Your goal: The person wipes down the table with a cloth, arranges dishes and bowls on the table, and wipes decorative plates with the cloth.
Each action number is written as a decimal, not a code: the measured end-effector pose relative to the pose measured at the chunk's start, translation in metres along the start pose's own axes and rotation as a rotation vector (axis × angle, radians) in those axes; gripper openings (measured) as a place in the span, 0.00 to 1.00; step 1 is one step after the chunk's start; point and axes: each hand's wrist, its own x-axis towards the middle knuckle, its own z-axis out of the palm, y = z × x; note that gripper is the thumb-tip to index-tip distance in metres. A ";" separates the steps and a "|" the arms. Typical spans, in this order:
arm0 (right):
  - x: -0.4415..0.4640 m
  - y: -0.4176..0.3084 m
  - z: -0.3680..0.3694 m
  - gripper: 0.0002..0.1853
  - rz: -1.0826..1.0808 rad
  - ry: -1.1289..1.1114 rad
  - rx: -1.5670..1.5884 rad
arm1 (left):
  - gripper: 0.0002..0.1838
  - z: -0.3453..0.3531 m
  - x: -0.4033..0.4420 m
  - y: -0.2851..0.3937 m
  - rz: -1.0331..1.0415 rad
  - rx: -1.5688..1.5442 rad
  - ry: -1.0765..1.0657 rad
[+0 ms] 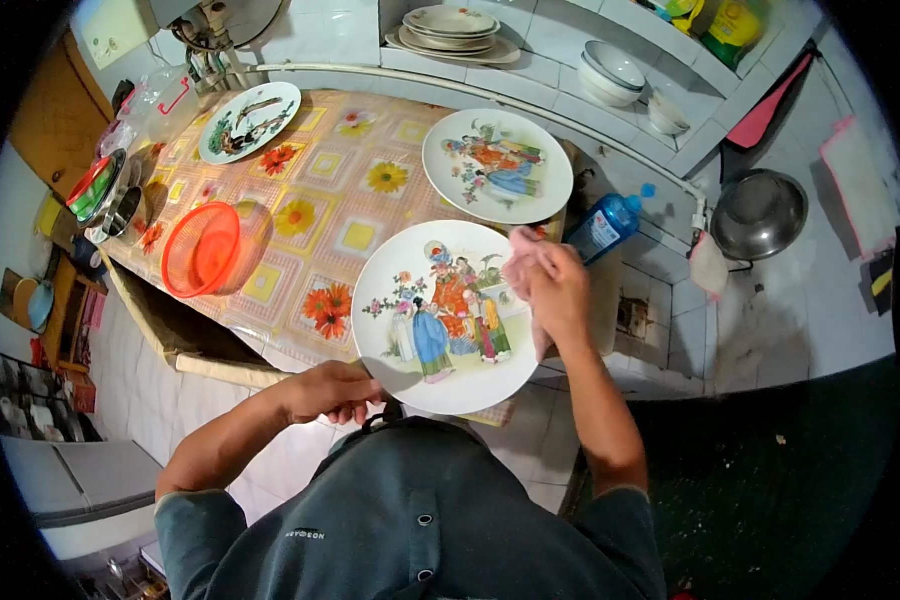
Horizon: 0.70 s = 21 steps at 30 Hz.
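A large white plate (381, 300) painted with robed figures and flowers is held in front of my body, above the near edge of the table. My left hand (332, 392) grips its lower-left rim, fingers curled and partly hidden. At the upper-right rim, my right hand (558, 290) is closed around a pink cloth (522, 262), which touches the plate. Just beyond lies a second plate with a similar painting (498, 165), near the table's right end. Farther left rests a smaller plate with a dark painted design (249, 122).
A patterned cloth covers the table (355, 205). An orange plastic basket (201, 250) sits at its left. A blue bottle (605, 226) stands at the right, close to my right hand. Stacked plates (454, 32) and bowls (611, 75) occupy the wall shelf. A metal basin (759, 214) hangs right.
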 end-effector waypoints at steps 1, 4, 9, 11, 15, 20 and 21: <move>0.000 -0.015 -0.006 0.08 0.049 0.059 0.102 | 0.18 -0.001 -0.008 0.002 0.144 0.149 0.125; 0.001 -0.084 -0.039 0.10 0.155 0.102 0.360 | 0.12 -0.008 -0.020 0.001 0.453 0.235 0.516; 0.004 -0.108 -0.032 0.10 -0.085 0.145 0.278 | 0.15 -0.028 0.024 -0.008 0.843 0.239 0.758; -0.002 -0.099 -0.016 0.12 0.096 0.040 0.303 | 0.17 -0.024 0.031 -0.004 0.849 0.246 0.771; -0.023 -0.073 0.019 0.16 0.033 -0.153 0.021 | 0.22 -0.024 0.045 -0.006 0.879 0.317 0.820; -0.048 -0.066 0.035 0.23 -0.214 -0.362 -0.398 | 0.24 -0.027 0.045 -0.006 0.790 0.281 0.725; -0.052 -0.075 0.036 0.22 -0.225 -0.427 -0.427 | 0.23 -0.027 0.046 -0.007 0.784 0.226 0.672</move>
